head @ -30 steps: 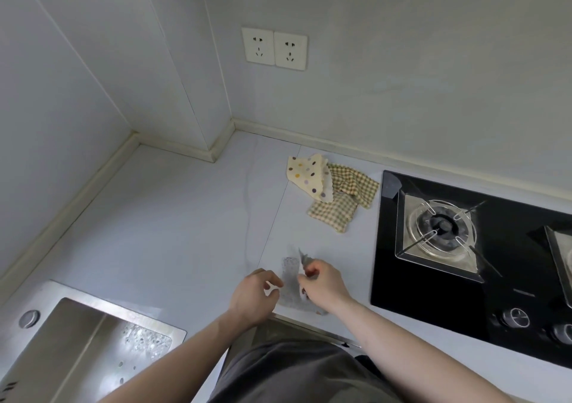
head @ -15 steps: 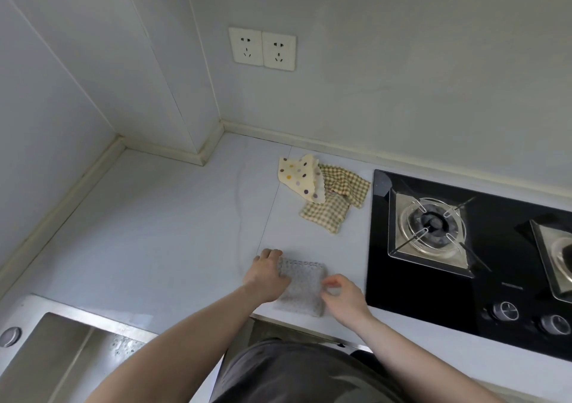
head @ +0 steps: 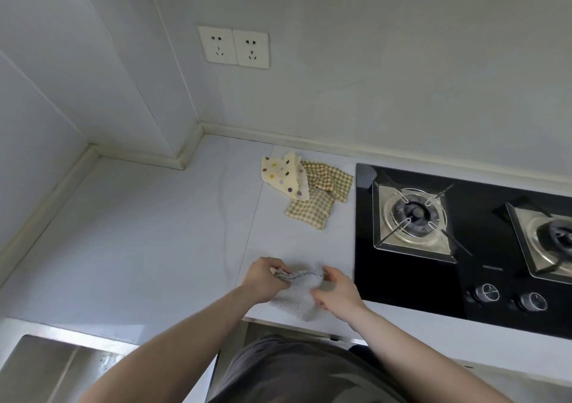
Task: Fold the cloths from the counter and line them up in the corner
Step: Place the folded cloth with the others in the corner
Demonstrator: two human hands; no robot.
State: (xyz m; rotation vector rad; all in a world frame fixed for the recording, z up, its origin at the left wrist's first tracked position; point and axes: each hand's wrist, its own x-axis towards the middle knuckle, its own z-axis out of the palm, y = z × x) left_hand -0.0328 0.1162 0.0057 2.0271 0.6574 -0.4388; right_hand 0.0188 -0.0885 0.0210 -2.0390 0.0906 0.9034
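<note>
A small grey cloth lies at the counter's front edge, its far edge lifted and doubled over. My left hand pinches that raised edge at its left end. My right hand holds the cloth's right side, fingers curled at the fold. Farther back lie a cream polka-dot cloth and a yellow-green checked cloth, crumpled and overlapping, the dotted one on top.
A black gas hob with two burners and knobs sits to the right. A steel sink is at the lower left. The white counter runs back to a wall corner below two sockets.
The grey cloth lay flat under both hands half a second ago; now its far edge is lifted and pulled toward me. The head view has shifted slightly.
</note>
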